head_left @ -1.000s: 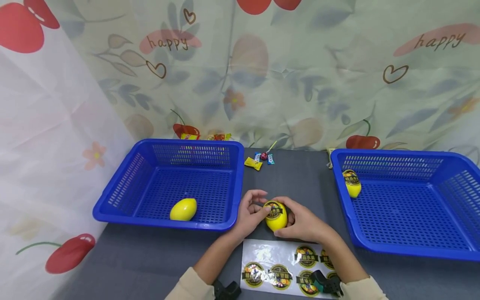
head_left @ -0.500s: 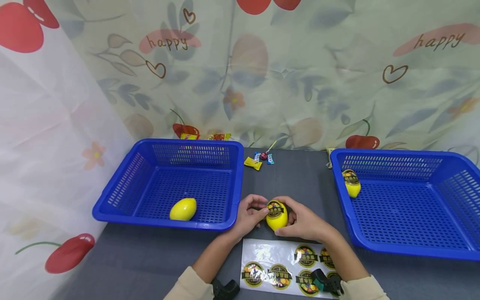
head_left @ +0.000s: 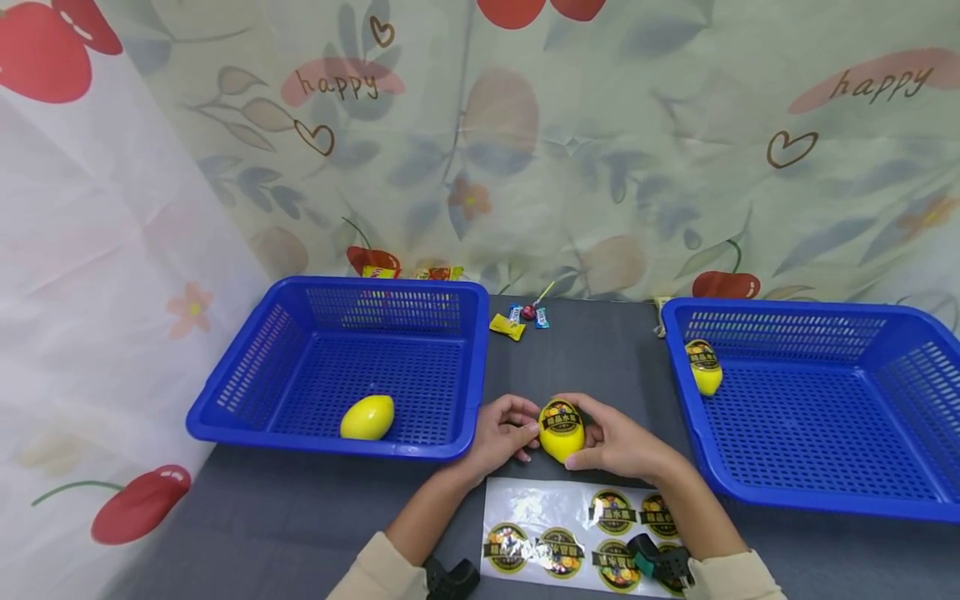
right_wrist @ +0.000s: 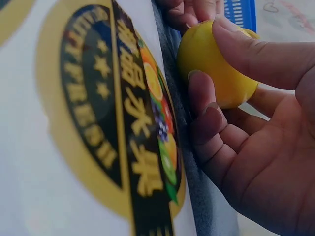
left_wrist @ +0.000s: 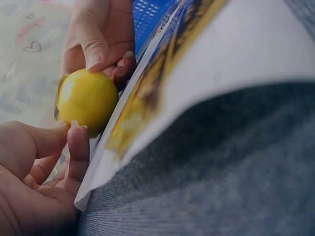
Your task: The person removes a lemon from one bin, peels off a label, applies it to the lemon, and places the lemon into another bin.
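While your left hand [head_left: 501,433] and right hand [head_left: 617,440] clasp the labelled yellow lemon [head_left: 562,430] above the sticker sheet [head_left: 525,508], smoothing looks finished; next, probably the right basket [head_left: 813,500].

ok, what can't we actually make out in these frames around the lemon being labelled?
- Label text on the held lemon: head view, too small.
- Sticker sheet: head view, its right part is covered by the right hand's forearm.
- Sweets behind: too small to identify.
- Left basket: out of both wrist views.
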`<state>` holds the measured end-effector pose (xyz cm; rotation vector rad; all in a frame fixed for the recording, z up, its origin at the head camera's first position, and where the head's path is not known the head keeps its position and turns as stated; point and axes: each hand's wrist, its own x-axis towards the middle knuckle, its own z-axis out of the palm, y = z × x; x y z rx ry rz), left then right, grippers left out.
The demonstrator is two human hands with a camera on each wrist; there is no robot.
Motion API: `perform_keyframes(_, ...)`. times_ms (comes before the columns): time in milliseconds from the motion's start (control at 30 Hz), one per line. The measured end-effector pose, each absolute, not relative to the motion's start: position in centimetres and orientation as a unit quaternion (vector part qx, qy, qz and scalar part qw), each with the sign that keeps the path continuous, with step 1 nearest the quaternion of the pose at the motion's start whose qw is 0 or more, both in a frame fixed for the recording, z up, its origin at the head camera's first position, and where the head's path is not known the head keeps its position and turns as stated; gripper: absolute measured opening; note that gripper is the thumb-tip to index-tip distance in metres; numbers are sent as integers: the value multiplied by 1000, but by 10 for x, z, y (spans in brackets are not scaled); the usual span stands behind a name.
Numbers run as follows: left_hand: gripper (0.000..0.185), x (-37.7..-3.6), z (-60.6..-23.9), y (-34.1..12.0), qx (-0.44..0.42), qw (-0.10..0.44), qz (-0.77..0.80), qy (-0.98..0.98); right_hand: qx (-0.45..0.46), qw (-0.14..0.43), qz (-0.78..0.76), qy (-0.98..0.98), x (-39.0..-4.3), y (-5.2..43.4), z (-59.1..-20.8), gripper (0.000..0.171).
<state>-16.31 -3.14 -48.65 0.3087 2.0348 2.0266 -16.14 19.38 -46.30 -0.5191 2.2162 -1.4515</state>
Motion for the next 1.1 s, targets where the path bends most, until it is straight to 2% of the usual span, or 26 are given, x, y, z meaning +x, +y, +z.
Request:
perform_keyframes(667,18,-161,-489,-26,108,95,691,708,-200,221,-545,784,-160,192,-466,77)
perform_keyframes(933,18,-162,-491,-25,121,89,692,706,-179,120,-476,852,-157,181,-456,65)
perform_keyframes(1100,19,-161,-490,-25,125,89,686,711,-187,115,-443,869,-154,181,-425,66)
